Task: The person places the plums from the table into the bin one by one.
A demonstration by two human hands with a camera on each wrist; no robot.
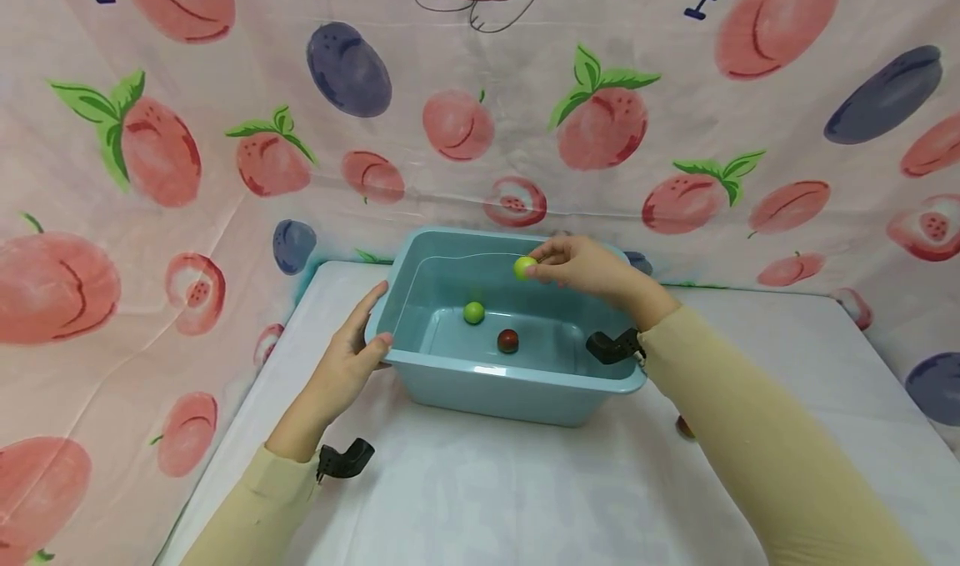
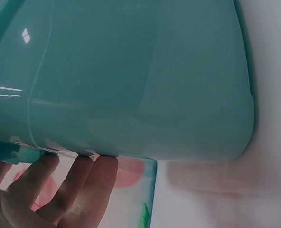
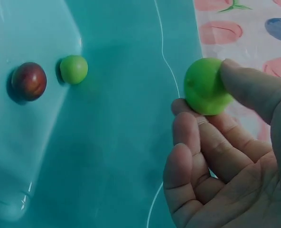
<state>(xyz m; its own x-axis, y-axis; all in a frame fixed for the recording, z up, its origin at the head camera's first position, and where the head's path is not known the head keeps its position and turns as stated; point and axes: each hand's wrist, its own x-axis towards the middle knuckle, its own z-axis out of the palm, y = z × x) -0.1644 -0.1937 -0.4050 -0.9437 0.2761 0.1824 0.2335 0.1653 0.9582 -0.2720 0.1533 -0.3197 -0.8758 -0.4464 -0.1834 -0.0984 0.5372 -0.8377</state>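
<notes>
A light blue plastic basin (image 1: pixel 480 368) stands on the white table. My left hand (image 1: pixel 341 366) holds its left end, thumb on the rim and the other fingers (image 2: pixel 100 183) against the outer wall. Above the basin's far side, my right hand (image 1: pixel 581 270) pinches a small round green fruit (image 3: pixel 205 86) between thumb and fingertips. Another green fruit (image 1: pixel 473 313) lies on the basin floor, with a dark red plum (image 1: pixel 507 341) close by. The green fruit in my hand is well above these two.
Right of the basin, a dark reddish-brown round thing (image 1: pixel 684 428) lies on the white tabletop (image 1: pixel 465 499), partly hidden by my right sleeve. A fruit-printed cloth (image 1: pixel 450 191) hangs behind the table and along its left side. Each wrist carries a black camera mount (image 1: pixel 345 458).
</notes>
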